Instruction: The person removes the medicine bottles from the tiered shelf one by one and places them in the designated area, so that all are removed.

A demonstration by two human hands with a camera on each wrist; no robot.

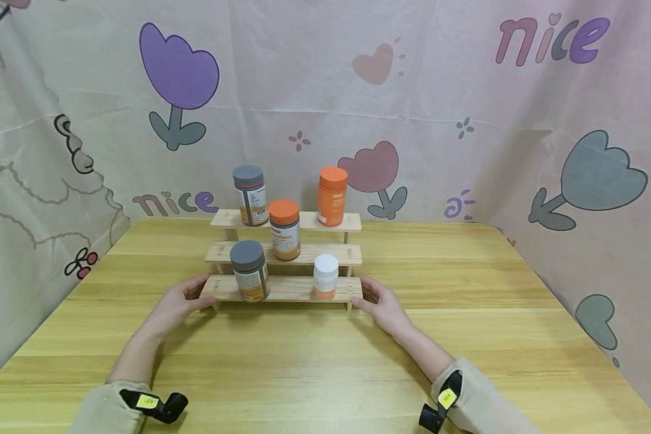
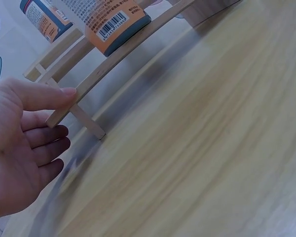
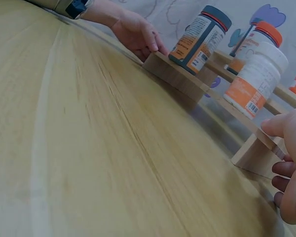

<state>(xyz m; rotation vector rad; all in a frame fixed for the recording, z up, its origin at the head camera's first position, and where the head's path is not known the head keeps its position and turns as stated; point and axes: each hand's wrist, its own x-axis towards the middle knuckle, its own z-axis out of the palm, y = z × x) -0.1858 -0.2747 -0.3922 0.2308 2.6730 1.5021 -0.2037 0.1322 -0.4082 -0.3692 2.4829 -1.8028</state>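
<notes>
A three-step wooden display rack (image 1: 290, 289) stands on the table. My left hand (image 1: 169, 308) grips the left end of its lowest step, thumb on the front edge and fingers curled beyond the end. At the opposite end, my right hand (image 1: 386, 308) pinches the same step. On that step are a grey-lidded bottle (image 1: 251, 278) and a small white bottle (image 1: 325, 272). An orange-lidded bottle (image 1: 286, 236) sits on the middle step. The top step bears another grey-lidded bottle (image 1: 254, 204) at left and an all-orange bottle (image 1: 332, 204) at right.
Light wood-grain table (image 1: 282, 374) extends in front of the rack and to both sides. Close behind it hangs a pale cloth backdrop (image 1: 293, 72) printed with flowers. Wrist cameras are strapped over both sleeves (image 1: 105, 410).
</notes>
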